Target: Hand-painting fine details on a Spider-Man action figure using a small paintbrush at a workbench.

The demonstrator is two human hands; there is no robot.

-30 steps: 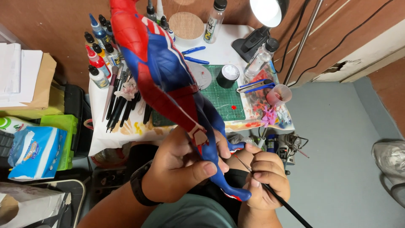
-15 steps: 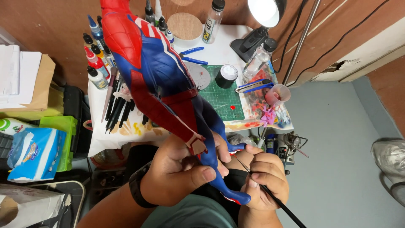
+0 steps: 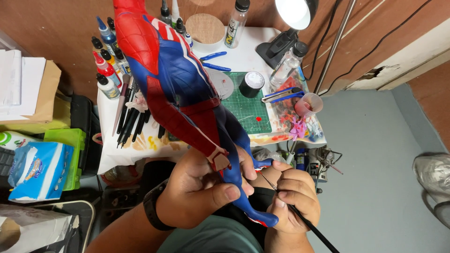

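So the left hand [image 3: 199,197] is wrapped tight around the lower legs of a red and blue superhero figure [image 3: 176,89], thumb pressed across the front — the figure rises tilted away from the person, over the small white table [image 3: 243,56]. The right hand [image 3: 293,201] is pinched shut on a thin black paintbrush [image 3: 300,216], its fine tip sitting right at the figure's blue leg near the foot. Behind it there's a green cutting mat [image 3: 246,112], a row of paint bottles [image 3: 107,70] along the table's left side, and a black lamp [image 3: 288,28] switched on — a pink cup [image 3: 308,104] sits near the table's right edge.
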